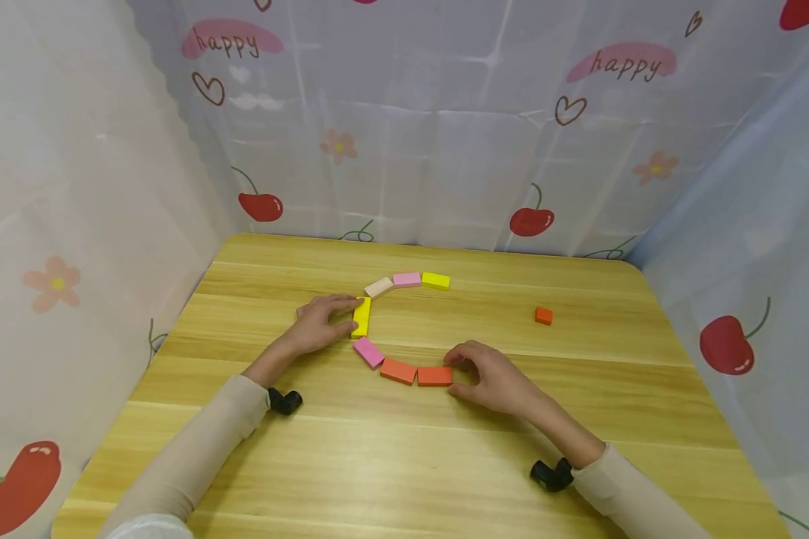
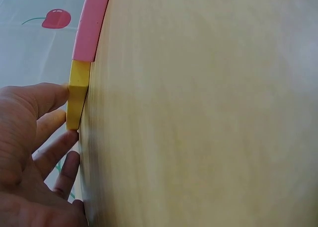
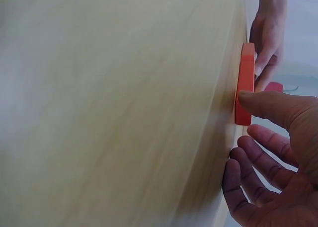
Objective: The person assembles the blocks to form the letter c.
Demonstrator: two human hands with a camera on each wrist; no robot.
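Observation:
Small blocks form a curved line open to the right. My left hand [image 1: 318, 324] is at its left side, thumb and index fingertip touching the yellow block [image 1: 362, 318] from the left, fingers spread. A pink block [image 1: 368, 352] lies just nearer. Two orange-red blocks continue the line: a middle one [image 1: 398, 371] and an end one [image 1: 434, 376]. My right hand [image 1: 492, 376] holds the end block's right end between thumb and index finger; the other fingers stay loose in the right wrist view. How firmly it grips is hard to see.
The line's far part has a beige block [image 1: 379, 287], a light pink block [image 1: 407, 280] and another yellow block [image 1: 436, 281]. An orange block [image 1: 543, 316] lies apart at the right. A pale pinkish piece [image 1: 300, 310] is partly hidden behind my left hand. Patterned curtains [image 1: 438, 150] surround the wooden table [image 1: 377, 464].

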